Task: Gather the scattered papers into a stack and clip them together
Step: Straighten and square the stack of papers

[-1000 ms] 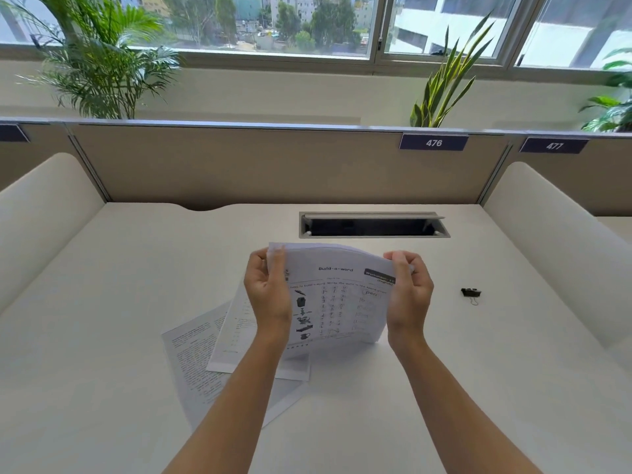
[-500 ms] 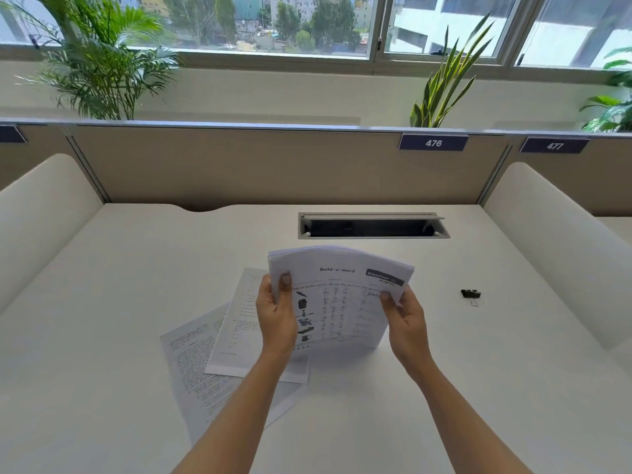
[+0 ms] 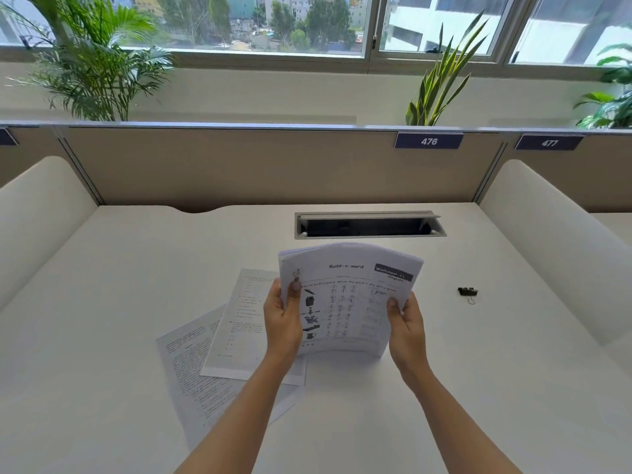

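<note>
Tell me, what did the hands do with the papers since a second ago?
Both hands, left hand and right hand, slid from the top corners down the sides of the held stack, never letting go. The two sheets on the desk and the binder clip stayed put.

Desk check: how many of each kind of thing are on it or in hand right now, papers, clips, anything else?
Held bundle of papers, in the left hand and right hand: 1 (sheet count cannot be told)
Loose sheets flat on the desk: 2, one upper sheet overlapping a lower sheet
Binder clip: 1, lying apart on the right
Total: 4
</note>
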Motion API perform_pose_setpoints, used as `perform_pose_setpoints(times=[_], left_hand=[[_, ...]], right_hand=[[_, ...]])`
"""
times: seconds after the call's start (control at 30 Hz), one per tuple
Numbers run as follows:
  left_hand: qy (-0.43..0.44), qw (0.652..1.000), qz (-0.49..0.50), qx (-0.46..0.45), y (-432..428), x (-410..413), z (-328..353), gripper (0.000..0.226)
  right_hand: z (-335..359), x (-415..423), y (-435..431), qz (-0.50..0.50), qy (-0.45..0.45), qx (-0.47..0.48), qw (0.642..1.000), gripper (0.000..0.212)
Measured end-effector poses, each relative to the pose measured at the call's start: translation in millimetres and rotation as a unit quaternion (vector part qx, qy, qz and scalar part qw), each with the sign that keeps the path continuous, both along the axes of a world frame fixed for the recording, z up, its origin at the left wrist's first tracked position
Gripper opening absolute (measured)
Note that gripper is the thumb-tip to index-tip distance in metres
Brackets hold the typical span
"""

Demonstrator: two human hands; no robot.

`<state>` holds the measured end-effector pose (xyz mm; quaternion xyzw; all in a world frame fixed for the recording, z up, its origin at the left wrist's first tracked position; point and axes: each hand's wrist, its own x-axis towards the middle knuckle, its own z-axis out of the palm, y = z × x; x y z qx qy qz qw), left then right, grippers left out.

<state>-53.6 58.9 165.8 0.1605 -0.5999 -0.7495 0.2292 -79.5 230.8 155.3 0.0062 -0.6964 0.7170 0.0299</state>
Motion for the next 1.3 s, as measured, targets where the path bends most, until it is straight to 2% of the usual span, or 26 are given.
perform_pose_setpoints(times=[0.1, 0.2, 0.37, 0.53, 0.67, 0.8, 0.93, 1.03, 1.1, 1.2, 1.3], left_hand=[[0.020, 1.000, 0.007, 0.001, 0, 0, 8, 0.022], [0.039, 0.998, 0.048, 0.005, 2, 3, 13, 0.014], [0.107, 0.993, 0.058, 0.005, 1, 7, 24, 0.005], [0.124, 0.987, 0.101, 0.000, 2, -2, 33, 0.021], [0.094, 0.986, 0.136, 0.001, 5, -5, 37, 0.034], [0.114, 0.985, 0.131, -0.001, 6, -3, 36, 0.032], [0.144, 0.984, 0.072, -0.073, 5, 3, 16, 0.038], [0.107, 0.987, 0.085, -0.091, 3, 7, 0, 0.022], [0.121, 0.981, 0.109, -0.101, 2, 9, 1, 0.006], [0.130, 0.977, 0.140, -0.098, 1, 10, 8, 0.014], [0.104, 0.983, 0.139, -0.065, -5, 10, 2, 0.006]], right_hand=[[8, -2, 1, -0.011, 0.006, -0.010, 1.000, 0.016], [12, 1, 3, -0.007, 0.018, -0.009, 1.000, 0.006], [15, 4, 3, -0.006, 0.040, -0.016, 0.999, 0.009], [17, 2, 0, -0.002, 0.047, -0.032, 0.998, 0.012], [11, 2, -1, -0.009, 0.045, -0.030, 0.999, 0.012], [-4, 1, 3, 0.007, 0.032, 0.000, 0.999, 0.014], [-8, 3, 5, 0.013, 0.008, 0.005, 1.000, 0.018], [-6, 3, 4, -0.005, 0.013, -0.013, 1.000, 0.018], [-5, 3, 3, -0.015, 0.027, -0.016, 0.999, 0.018], [-6, 3, -1, -0.016, 0.044, -0.014, 0.999, 0.020], [-12, 6, -4, 0.003, 0.041, -0.003, 0.999, 0.020]])
